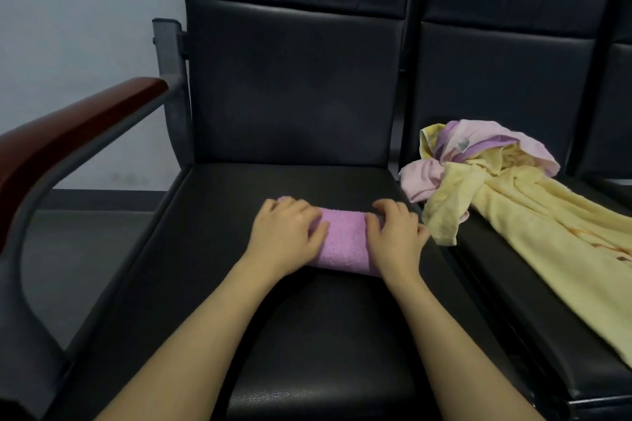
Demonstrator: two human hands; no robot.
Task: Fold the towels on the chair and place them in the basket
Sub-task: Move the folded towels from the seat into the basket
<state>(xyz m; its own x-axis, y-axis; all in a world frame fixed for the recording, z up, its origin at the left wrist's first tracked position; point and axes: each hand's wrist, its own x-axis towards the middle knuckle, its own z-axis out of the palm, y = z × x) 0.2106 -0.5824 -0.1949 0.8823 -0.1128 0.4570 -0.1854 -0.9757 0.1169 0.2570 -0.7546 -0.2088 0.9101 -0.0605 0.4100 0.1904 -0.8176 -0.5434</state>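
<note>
Fluffy terry towel point(343, 243), leathery seat point(307, 335)

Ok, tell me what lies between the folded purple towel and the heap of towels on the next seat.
In the head view the right hand rests on the purple towel at that end; past it only bare black seat and the gap between seats reach the heap.
</note>
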